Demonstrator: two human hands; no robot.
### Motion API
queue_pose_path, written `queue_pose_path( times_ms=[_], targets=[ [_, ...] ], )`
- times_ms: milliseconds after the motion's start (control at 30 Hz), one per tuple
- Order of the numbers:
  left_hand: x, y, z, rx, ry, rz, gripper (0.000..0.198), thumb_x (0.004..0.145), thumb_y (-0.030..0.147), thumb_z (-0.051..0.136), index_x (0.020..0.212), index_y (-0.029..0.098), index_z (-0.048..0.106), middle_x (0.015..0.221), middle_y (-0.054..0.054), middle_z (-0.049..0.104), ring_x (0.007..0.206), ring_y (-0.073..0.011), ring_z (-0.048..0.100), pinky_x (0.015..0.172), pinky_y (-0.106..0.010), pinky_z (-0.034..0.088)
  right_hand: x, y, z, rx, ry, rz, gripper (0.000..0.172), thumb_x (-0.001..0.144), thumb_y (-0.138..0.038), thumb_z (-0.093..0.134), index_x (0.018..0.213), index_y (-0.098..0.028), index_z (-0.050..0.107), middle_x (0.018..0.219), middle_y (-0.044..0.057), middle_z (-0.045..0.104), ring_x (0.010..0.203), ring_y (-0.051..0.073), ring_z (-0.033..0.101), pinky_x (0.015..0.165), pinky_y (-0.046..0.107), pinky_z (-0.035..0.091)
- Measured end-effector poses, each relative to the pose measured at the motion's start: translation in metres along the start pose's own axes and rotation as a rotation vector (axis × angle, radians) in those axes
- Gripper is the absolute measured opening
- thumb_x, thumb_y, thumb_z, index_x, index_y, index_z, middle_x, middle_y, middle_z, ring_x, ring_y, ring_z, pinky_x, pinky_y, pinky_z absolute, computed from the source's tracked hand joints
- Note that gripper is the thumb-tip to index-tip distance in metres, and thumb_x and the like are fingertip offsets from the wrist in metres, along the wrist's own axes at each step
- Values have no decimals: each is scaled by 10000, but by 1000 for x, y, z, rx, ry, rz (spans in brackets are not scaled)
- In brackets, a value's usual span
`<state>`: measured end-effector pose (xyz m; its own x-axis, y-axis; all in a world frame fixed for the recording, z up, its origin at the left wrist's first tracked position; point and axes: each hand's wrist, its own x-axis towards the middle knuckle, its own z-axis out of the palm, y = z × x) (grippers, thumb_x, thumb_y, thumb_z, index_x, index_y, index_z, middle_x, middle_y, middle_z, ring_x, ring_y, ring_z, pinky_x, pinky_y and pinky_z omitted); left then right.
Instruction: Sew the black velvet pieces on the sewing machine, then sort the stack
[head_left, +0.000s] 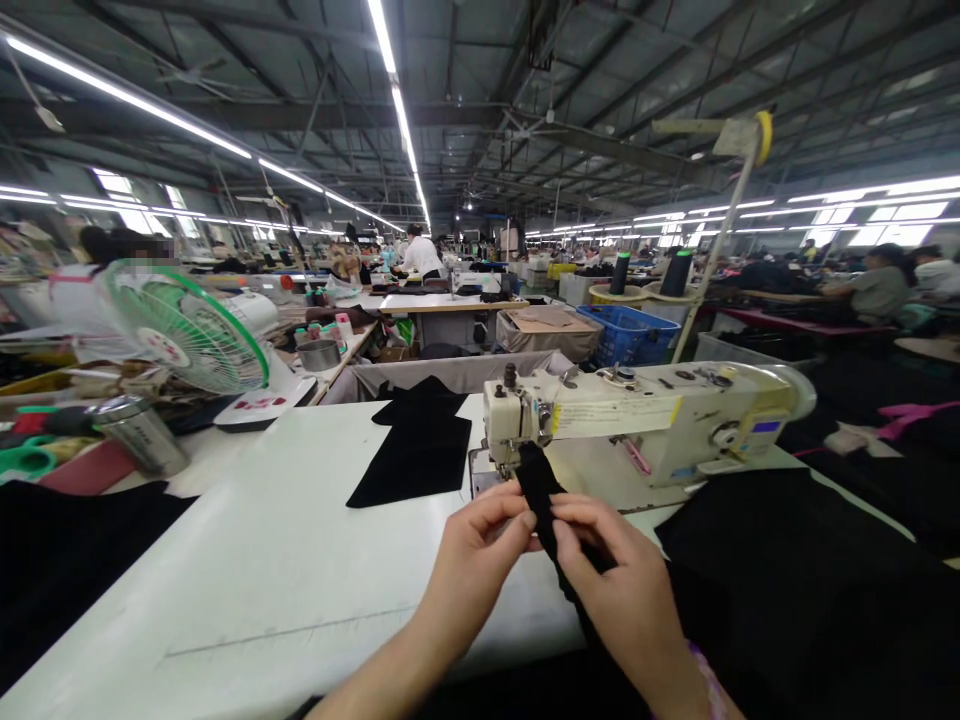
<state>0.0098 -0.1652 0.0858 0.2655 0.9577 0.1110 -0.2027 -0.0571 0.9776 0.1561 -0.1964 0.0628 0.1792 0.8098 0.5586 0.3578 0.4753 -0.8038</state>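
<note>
A folded strip of black fabric (538,490) hangs between my two hands, just in front of the sewing machine (622,415). My left hand (484,540) pinches its left edge between thumb and fingers. On the other edge, my right hand (611,560) grips it the same way. The strip's upper end reaches up close to the machine's needle area, and its lower part runs down behind my right hand. Whether it touches the presser foot I cannot tell. Left of the machine head, cut black fabric pieces (420,450) lie flat on the white table (285,540).
More black fabric (810,570) covers the table's right side, and another black piece (75,560) lies at the left edge. A green fan (195,330) and a steel flask (142,435) stand at left. Behind are a blue basket (626,335), thread cones (677,272) and people at other tables.
</note>
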Motion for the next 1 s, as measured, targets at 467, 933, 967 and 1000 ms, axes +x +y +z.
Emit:
queue_pose_path(
  times_ms=[467,933,967,1000],
  targets=[
    [12,3,-30,-37,119,-165,317,704,444,803,720,152,683,733,20,583,518,-46,495,482,-156,435,32,24,-59,-38,193,325,342,755,-517,660,781,-176,674,703,48,680,658,202,638,588,279,510],
    [-2,15,9,-377,101,-175,380,624,260,886,953,147,731,883,-45,710,804,-118,657,809,-204,548,-1,-25,-11,-287,87,-248,199,861,-279,671,1033,-224,588,987,51,656,818,188,619,678,300,535],
    [-4,14,11,-354,98,-163,397,608,237,891,957,148,724,870,-47,718,794,-120,663,784,-194,545,-2,-24,-9,-276,101,-239,154,869,-260,657,1003,-224,591,982,51,657,839,191,621,686,300,533],
    [-5,12,14,-324,98,-148,390,599,227,893,938,145,718,841,-47,722,769,-119,664,756,-188,546,-2,-23,-8,-265,119,-240,90,881,-241,634,961,-225,596,970,50,658,855,192,624,701,299,531]
  ],
)
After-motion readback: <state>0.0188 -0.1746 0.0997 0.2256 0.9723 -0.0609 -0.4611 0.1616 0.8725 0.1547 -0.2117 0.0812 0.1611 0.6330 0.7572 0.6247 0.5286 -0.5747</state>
